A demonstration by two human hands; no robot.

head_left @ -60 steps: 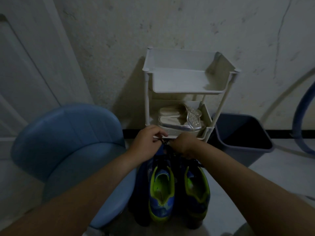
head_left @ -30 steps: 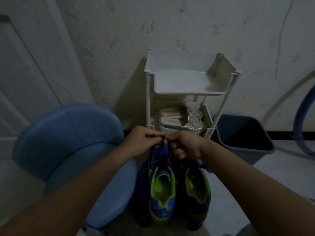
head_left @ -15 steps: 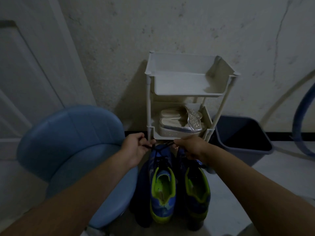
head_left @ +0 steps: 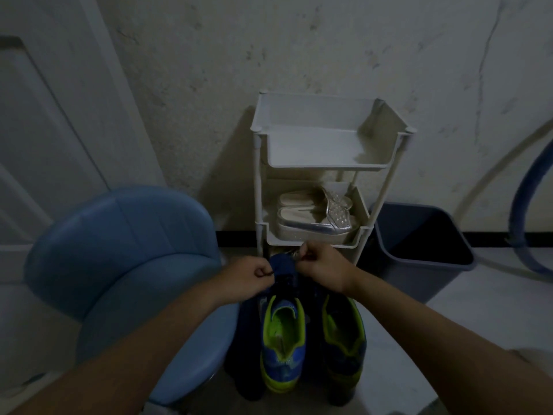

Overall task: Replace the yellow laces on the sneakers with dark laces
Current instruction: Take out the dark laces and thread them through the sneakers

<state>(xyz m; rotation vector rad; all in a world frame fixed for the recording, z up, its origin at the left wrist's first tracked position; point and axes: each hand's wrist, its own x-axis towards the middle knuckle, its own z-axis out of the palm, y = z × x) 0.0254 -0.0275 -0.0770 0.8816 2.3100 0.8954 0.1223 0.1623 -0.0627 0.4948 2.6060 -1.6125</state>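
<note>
Pair of blue fabric sneakers with lime-green lining (head_left: 282,339) on the floor at lower centre, left hand (head_left: 247,278) and right hand (head_left: 321,266) apart over the frame-left shoe's front, each pinching thin dark lace (head_left: 270,274), white plastic shelf rack (head_left: 326,167) just behind.

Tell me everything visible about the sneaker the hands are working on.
The sneaker is blue, seemingly mesh, with lime-green lining, collar and sole edge. It stands upright on the floor, toe pointing away, close beside its mate. A dark lace crosses its front; the left hand and right hand each pinch it there. Eyelets are too dark to make out.
</note>
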